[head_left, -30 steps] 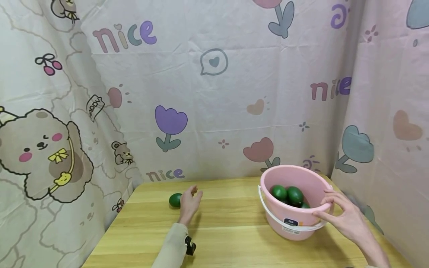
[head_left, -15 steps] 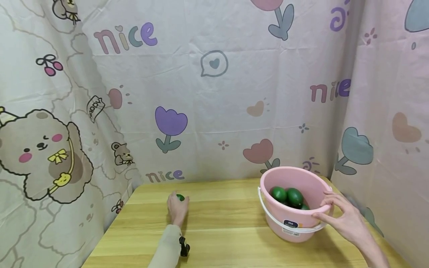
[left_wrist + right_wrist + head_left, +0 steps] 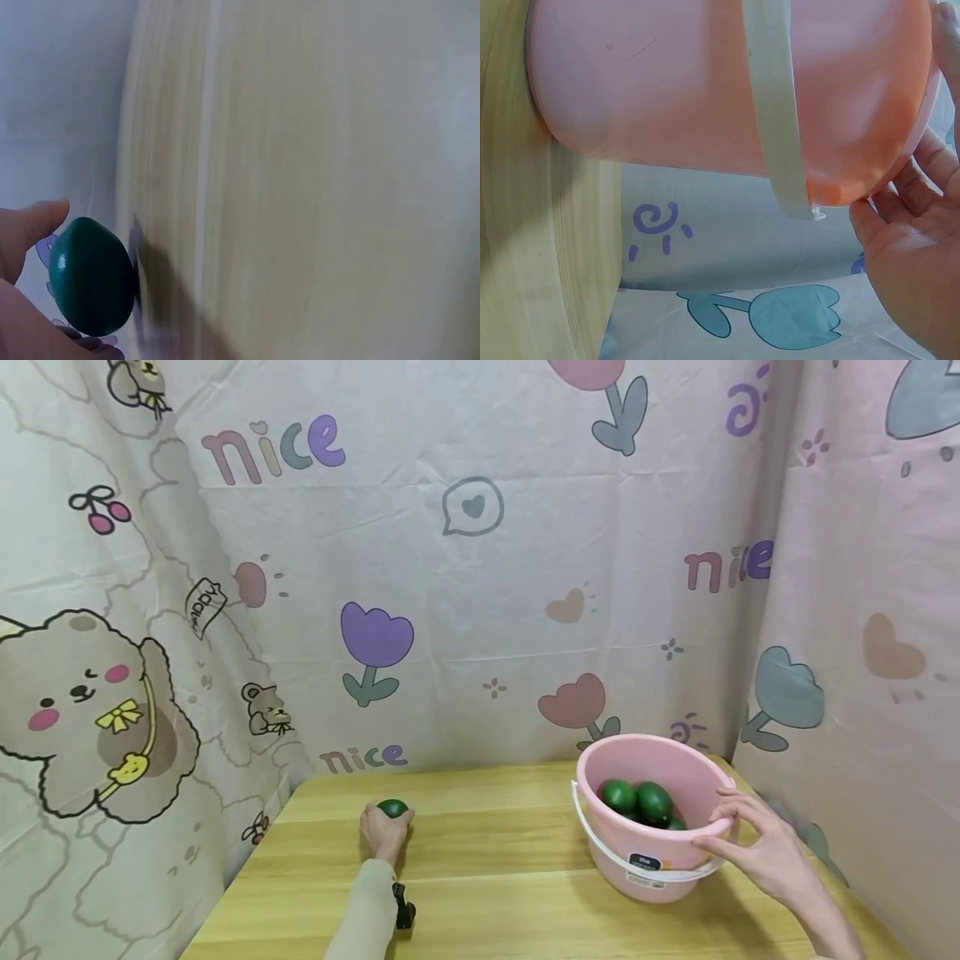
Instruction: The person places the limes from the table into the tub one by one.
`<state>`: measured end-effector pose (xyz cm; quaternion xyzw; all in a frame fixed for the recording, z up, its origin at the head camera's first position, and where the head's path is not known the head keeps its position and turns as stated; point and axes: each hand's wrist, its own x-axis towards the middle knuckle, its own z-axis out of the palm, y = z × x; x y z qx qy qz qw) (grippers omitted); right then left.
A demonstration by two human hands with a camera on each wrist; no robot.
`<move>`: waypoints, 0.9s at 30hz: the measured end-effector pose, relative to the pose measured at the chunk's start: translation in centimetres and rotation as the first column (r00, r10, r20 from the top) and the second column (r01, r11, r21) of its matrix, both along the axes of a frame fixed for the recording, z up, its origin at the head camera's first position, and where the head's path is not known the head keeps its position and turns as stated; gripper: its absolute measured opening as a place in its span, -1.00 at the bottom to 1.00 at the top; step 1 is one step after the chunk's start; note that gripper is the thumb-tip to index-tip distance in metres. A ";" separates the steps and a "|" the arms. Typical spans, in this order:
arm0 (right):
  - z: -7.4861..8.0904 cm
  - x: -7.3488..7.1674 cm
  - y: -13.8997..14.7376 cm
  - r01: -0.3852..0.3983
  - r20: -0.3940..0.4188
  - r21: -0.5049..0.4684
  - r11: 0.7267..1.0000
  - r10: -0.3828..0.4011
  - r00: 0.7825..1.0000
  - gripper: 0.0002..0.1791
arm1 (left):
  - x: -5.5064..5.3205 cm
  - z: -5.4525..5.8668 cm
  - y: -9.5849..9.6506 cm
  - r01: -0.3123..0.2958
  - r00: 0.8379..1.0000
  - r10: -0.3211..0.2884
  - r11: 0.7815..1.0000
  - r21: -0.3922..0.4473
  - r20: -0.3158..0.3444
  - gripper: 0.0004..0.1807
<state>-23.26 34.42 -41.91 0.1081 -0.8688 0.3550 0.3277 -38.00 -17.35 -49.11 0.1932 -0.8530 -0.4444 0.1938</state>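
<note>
My left hand (image 3: 385,832) is around a glossy dark green avocado (image 3: 392,808) near the table's back left. In the left wrist view, the avocado (image 3: 91,277) sits between the thumb above and the fingers below, close to the tabletop. On the right, my right hand (image 3: 761,843) pinches the rim of a pink bucket (image 3: 648,860), thumb outside and fingers over the edge. Several green avocados (image 3: 653,802) lie inside the bucket. Its white handle (image 3: 637,866) hangs down across the front. The right wrist view shows the fingers at the rim of the bucket (image 3: 667,82).
The wooden table (image 3: 480,902) runs back to a printed cloth (image 3: 465,610) that hangs behind it and along both sides. A black strap (image 3: 403,906) is on the left wrist over the sleeve.
My left hand has moved left from beside the avocado and now has its fingers around it. The right hand stays at the bucket's rim. The head view has shifted slightly.
</note>
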 end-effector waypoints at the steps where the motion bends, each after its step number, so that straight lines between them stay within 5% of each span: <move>1: 0.0 0.0 0.0 -0.001 0.003 -0.002 1.000 0.001 1.000 -0.67 | -0.1 -0.1 -0.2 0.001 1.000 -0.001 1.000 0.000 0.006 -0.09; 13: 0.0 -0.1 -0.2 0.001 -0.006 0.003 1.000 -0.001 1.000 -0.67 | -0.4 -0.5 -1.0 0.047 0.997 -0.050 0.997 0.064 0.059 -0.06; 27: 0.2 0.0 0.0 0.001 0.028 0.000 1.000 -0.001 1.000 -0.67 | -0.9 -1.1 -1.4 0.051 0.997 -0.050 0.999 -0.003 0.051 -0.16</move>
